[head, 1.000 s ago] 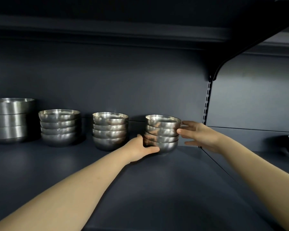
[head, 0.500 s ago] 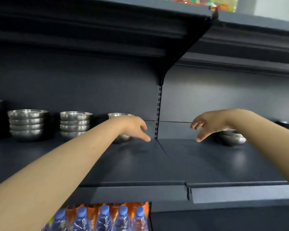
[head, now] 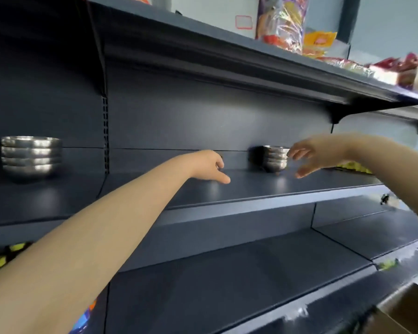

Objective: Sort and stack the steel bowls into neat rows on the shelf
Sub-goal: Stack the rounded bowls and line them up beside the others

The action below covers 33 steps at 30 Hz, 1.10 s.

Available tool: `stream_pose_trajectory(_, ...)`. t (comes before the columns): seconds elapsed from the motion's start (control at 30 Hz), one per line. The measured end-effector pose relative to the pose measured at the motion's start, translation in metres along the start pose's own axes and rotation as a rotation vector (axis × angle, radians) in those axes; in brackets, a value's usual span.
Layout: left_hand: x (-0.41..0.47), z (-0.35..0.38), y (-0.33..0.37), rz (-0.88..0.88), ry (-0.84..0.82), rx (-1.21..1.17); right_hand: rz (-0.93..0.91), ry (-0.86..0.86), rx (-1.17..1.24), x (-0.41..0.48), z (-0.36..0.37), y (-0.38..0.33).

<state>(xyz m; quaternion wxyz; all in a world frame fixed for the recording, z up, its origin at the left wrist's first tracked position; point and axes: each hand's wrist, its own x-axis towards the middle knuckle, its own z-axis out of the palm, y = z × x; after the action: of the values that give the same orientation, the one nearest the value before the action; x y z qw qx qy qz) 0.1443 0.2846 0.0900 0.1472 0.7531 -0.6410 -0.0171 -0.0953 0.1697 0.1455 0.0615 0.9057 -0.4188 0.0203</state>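
Steel bowls are what we are sorting, and 2 stacks of them stand on the dark shelf (head: 251, 186) at chest height. The larger stack (head: 30, 156) is at the far left, close to the back panel, about 4 bowls nested rim over rim and level. The smaller stack (head: 274, 159) is well apart from it to the right, also against the back panel. It has 3 or 4 narrower bowls, and blur keeps us from counting them surely. Both stacks are bright, polished and round-bottomed, and each throws a soft glint on the shelf in front of it.

We judge the work partly done: each stack is tidy in itself, but a long bare run of shelf lies between them, so they do not yet form 1 close row.

Our right hand (head: 309, 156) is spread wide and holds nothing. Its fingertips are at the rim of the smaller stack and its thumb hangs lower. We cannot tell whether it touches the steel. Our left hand (head: 210, 166) hovers over the bare shelf between the stacks, its fingers loosely curled and 1 digit pointing down, gripping nothing.

What seems left is to bring the smaller stack toward the others and square it up.
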Motion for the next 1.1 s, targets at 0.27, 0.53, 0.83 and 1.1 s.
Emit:
stream_pose_trajectory(0.27, 0.078, 0.043, 0.087, 0.053, -0.052, 0.012, 0.11, 0.103, 0.098, -0.007, 0.031, 0.118)
stream_pose_trajectory(0.53, 0.196, 0.093, 0.102, 0.019, -0.117, 0.035, 0.106, 0.082, 0.143, 0.091, 0.076, 0.173)
stream_pose_trajectory(0.83, 0.308, 0.113, 0.089, -0.053, -0.1, 0.017, 0.075, 0.071, 0.155, 0.209, 0.106, 0.224)
stream_pose_trajectory(1.1, 0.378, 0.126, 0.11, -0.155, -0.063, -0.017, 0.057, 0.055, 0.301, 0.289, 0.103, 0.282)
